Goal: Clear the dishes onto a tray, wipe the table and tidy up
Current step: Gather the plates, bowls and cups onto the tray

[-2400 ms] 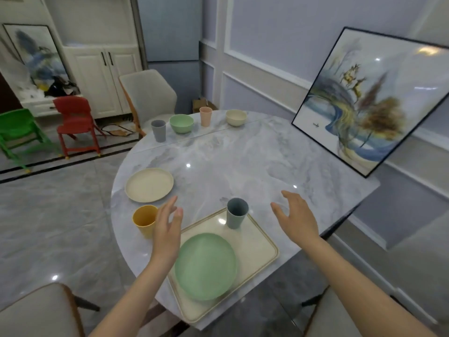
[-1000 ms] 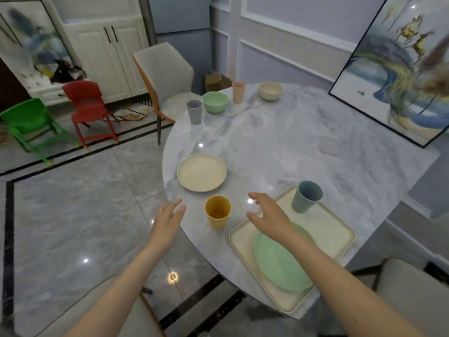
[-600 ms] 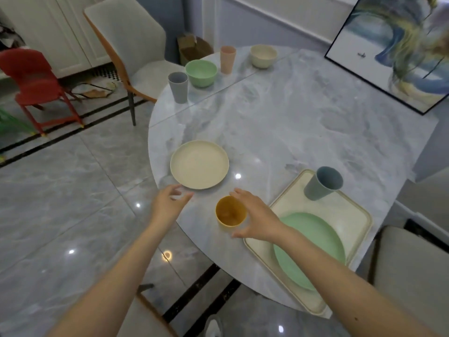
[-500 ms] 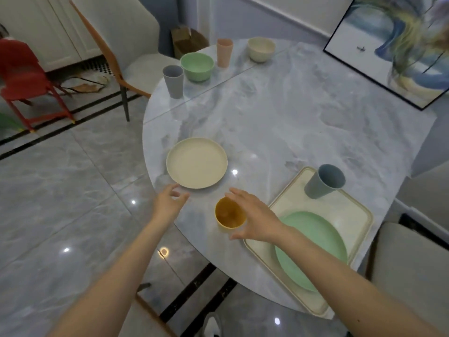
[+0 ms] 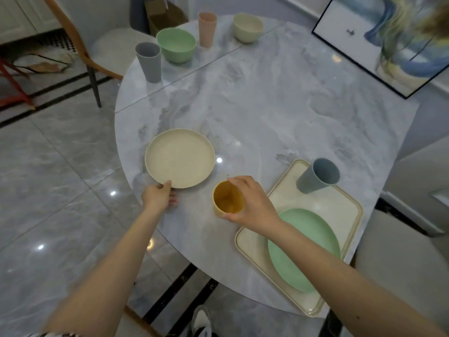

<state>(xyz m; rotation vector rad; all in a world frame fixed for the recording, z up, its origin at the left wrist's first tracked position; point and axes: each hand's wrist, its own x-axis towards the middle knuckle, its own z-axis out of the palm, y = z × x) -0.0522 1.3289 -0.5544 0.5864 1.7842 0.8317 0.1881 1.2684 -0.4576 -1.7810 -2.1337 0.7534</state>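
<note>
Only a round green plate and blue-grey cup sit on the cream rectangular tray; the right hand curls its fingers round the yellow cup, the left hand pinches the round cream plate's rim, and four far dishes and wiping remain.

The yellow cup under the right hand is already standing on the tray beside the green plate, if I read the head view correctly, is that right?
Not quite. In the head view the yellow cup under the right hand stands on the table, left of the tray, not on it. The green plate is on the tray.

bare marble mid-table, tray crowded
</note>
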